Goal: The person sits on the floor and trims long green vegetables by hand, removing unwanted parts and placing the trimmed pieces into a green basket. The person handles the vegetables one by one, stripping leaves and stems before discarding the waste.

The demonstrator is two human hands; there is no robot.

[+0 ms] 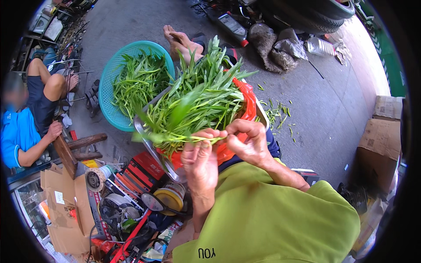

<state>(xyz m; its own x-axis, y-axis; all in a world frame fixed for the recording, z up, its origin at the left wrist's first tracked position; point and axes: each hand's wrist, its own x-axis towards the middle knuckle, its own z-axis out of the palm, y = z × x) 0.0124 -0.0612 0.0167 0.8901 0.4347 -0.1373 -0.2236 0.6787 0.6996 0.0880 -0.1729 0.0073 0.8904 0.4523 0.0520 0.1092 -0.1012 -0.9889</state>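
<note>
Both my hands meet over a large heap of long-leaved greens, likely water spinach (201,94). My left hand (199,160) is closed around a few stems (169,138), whose leafy end points left and is blurred. At the stems' right end, the fingertips of my right hand (249,142) pinch the cut tips. The heap lies in a metal tray (151,147) on my lap, partly over a red plastic bag (247,96). Beyond it to the left, a turquoise plastic basket (106,94) holds more greens (140,81).
Cut stem bits (280,114) are scattered on the concrete floor right of the tray. At left a person in blue (19,136) sits by a wooden stool (66,153). Cardboard (66,210) and tools crowd the lower left; boxes (379,144) stand right, tyres (315,17) at the back.
</note>
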